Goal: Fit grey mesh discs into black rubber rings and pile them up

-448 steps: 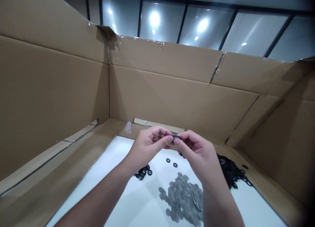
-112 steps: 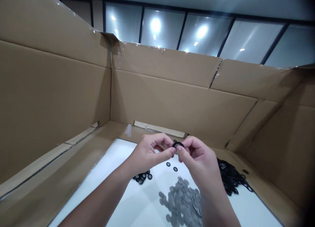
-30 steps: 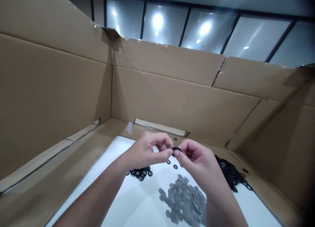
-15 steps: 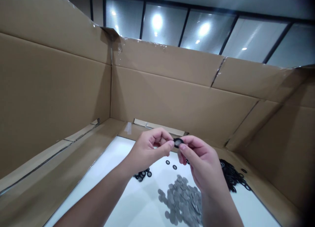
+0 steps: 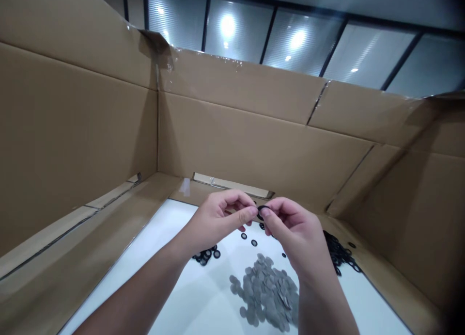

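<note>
Between my two hands, above the white board (image 5: pixel 178 301), is a small black rubber ring (image 5: pixel 260 216). My left hand (image 5: pixel 227 214) pinches it at its left edge with thumb and forefinger. From the other side my right hand (image 5: pixel 294 228) grips the same ring, the thumb lying across its front. That thumb hides most of the ring's centre. Below the hands lies a heap of thin grey discs (image 5: pixel 269 291), partly behind my right wrist. Two black rings with pale centres, one of them a ringed disc (image 5: pixel 254 243), rest just under my left hand.
A small cluster of black-rimmed discs (image 5: pixel 208 255) lies beside my left forearm. Right of my right hand is a pile of black rings (image 5: pixel 339 255), with a stray ring (image 5: pixel 351 245) near it. Tall cardboard walls (image 5: pixel 232 131) enclose the board at the left, back and right.
The ring has tilted, and my right thumb now covers more of it; its grey centre showed more clearly before. Both hands stay at the ring. The view has shifted slightly.
</note>
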Demonstrator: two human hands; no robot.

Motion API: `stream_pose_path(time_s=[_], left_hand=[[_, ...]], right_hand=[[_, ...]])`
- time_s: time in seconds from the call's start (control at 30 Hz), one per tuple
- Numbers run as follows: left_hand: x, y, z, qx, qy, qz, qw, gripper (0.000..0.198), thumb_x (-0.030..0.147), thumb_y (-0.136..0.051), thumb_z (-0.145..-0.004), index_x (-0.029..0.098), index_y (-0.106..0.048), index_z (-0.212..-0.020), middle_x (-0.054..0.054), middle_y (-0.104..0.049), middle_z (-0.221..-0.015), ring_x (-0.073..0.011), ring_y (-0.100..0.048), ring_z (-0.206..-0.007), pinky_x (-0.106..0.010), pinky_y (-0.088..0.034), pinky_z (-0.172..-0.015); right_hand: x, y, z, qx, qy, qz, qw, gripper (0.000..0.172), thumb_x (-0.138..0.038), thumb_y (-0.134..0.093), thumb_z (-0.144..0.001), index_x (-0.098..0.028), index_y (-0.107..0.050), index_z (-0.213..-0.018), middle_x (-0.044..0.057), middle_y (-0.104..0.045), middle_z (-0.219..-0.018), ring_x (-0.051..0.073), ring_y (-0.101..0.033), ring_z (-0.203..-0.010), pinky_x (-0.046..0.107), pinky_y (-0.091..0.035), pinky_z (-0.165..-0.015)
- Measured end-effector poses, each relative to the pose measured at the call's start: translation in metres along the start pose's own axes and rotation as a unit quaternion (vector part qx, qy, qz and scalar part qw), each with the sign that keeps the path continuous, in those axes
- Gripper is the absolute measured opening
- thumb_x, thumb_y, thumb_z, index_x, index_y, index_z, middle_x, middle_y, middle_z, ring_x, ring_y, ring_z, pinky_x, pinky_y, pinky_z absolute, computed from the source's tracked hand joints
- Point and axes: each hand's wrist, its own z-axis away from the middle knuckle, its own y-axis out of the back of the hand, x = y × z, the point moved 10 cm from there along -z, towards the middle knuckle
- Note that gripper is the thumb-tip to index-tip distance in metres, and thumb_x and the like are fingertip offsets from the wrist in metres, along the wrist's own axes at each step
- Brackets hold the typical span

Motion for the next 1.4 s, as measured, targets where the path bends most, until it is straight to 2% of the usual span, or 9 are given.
stream_pose_path(time_s=[0.2, 0.33, 0.4, 0.7, 0.9, 1.07, 1.13, 1.27, 1.4], left_hand=[[-0.007, 0.006, 0.000, 0.007, 0.026, 0.005, 1.000, 0.021, 0.036, -0.072, -0.088, 0.016, -0.070, -0.090, -0.003, -0.069, -0.082, -0.0138, -0.067, -0.077, -0.025, -0.057, -0.071], [0.004, 0.009, 0.002, 0.057, -0.026, -0.044, 0.997, 0.014, 0.030, -0.070, -0.089, 0.016, -0.067, -0.087, -0.002, -0.067, -0.079, -0.0125, -0.064, -0.073, -0.022, -0.053, -0.066], [0.011, 0.008, 0.003, 0.076, -0.051, -0.068, 0.993, 0.011, 0.027, -0.068, -0.089, 0.016, -0.066, -0.086, -0.002, -0.066, -0.078, -0.0127, -0.065, -0.071, -0.021, -0.053, -0.062], [0.015, 0.002, 0.009, 0.100, -0.100, -0.086, 0.986, 0.008, 0.024, -0.067, -0.085, 0.017, -0.064, -0.084, -0.001, -0.064, -0.076, -0.0131, -0.065, -0.067, -0.022, -0.055, -0.060], [0.005, 0.003, 0.005, 0.064, -0.034, -0.014, 0.997, 0.012, 0.027, -0.067, -0.089, 0.016, -0.062, -0.087, 0.000, -0.063, -0.074, -0.0116, -0.065, -0.067, -0.021, -0.055, -0.062], [-0.004, 0.002, 0.000, 0.034, 0.015, 0.064, 0.997, 0.016, 0.029, -0.066, -0.091, 0.015, -0.060, -0.086, 0.000, -0.061, -0.077, -0.0120, -0.064, -0.070, -0.026, -0.059, -0.069], [-0.006, -0.001, -0.001, 0.015, 0.024, 0.080, 0.996, 0.018, 0.032, -0.065, -0.092, 0.015, -0.061, -0.086, -0.002, -0.062, -0.079, -0.0135, -0.064, -0.074, -0.027, -0.060, -0.068], [-0.007, -0.004, -0.002, -0.017, 0.027, 0.096, 0.995, 0.022, 0.038, -0.066, -0.092, 0.015, -0.066, -0.092, -0.004, -0.063, -0.084, -0.0152, -0.064, -0.079, -0.026, -0.060, -0.064], [-0.009, -0.010, -0.001, -0.039, 0.037, 0.131, 0.990, 0.019, 0.033, -0.070, -0.090, 0.015, -0.066, -0.089, -0.003, -0.063, -0.082, -0.0128, -0.062, -0.075, -0.024, -0.059, -0.063]], right_hand=[[-0.003, -0.007, 0.001, -0.008, 0.024, 0.025, 0.999, 0.015, -0.033, -0.065, -0.087, -0.019, -0.065, -0.081, -0.001, -0.054, -0.067, 0.013, -0.047, -0.059, 0.025, -0.039, -0.052], [-0.005, -0.006, 0.004, 0.006, 0.025, 0.033, 0.999, 0.016, -0.032, -0.065, -0.087, -0.020, -0.063, -0.078, -0.003, -0.048, -0.063, 0.012, -0.043, -0.057, 0.025, -0.036, -0.051], [-0.004, -0.006, 0.005, 0.001, 0.021, 0.031, 0.999, 0.018, -0.034, -0.065, -0.089, -0.020, -0.062, -0.078, -0.003, -0.049, -0.063, 0.013, -0.044, -0.057, 0.025, -0.036, -0.052], [-0.008, -0.003, 0.008, -0.014, 0.022, 0.025, 0.999, 0.021, -0.036, -0.065, -0.090, -0.020, -0.061, -0.077, -0.002, -0.053, -0.060, 0.013, -0.048, -0.056, 0.025, -0.038, -0.052], [-0.007, -0.005, 0.007, -0.042, 0.029, -0.008, 0.999, 0.020, -0.039, -0.069, -0.089, -0.019, -0.070, -0.086, 0.001, -0.062, -0.066, 0.015, -0.056, -0.060, 0.026, -0.045, -0.054], [-0.016, -0.004, 0.006, -0.060, 0.083, -0.003, 0.995, 0.025, -0.033, -0.071, -0.090, -0.025, -0.073, -0.113, 0.006, -0.071, -0.092, 0.020, -0.067, -0.080, 0.032, -0.055, -0.069], [-0.019, -0.006, 0.006, -0.062, 0.107, 0.020, 0.992, 0.024, -0.030, -0.071, -0.090, -0.028, -0.074, -0.114, 0.006, -0.071, -0.099, 0.020, -0.068, -0.082, 0.032, -0.056, -0.071], [-0.021, -0.002, 0.005, -0.026, 0.121, 0.005, 0.992, 0.018, -0.028, -0.074, -0.088, -0.029, -0.077, -0.106, 0.003, -0.071, -0.090, 0.019, -0.068, -0.077, 0.032, -0.055, -0.068], [-0.023, -0.002, 0.005, -0.010, 0.133, -0.002, 0.991, 0.014, -0.026, -0.077, -0.085, -0.026, -0.076, -0.099, 0.002, -0.068, -0.081, 0.017, -0.065, -0.071, 0.030, -0.054, -0.063]])
